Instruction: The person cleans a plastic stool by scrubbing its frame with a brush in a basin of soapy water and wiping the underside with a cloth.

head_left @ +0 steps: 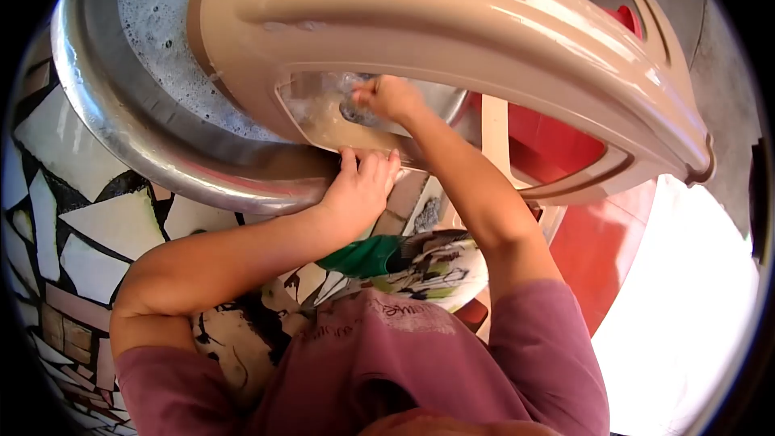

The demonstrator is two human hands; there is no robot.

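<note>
- One purple shirt (347, 363), closest to the camera
- One tan plastic chair (363, 24), one end over one metal tub (182, 182) of suds (161, 48)
- Two hands: left hand (365, 186), elbow bent out, gripping the chair's lower edge
- Right hand (391, 99) reaching into its opening, fingers curled, can't tell if holding anything
</note>
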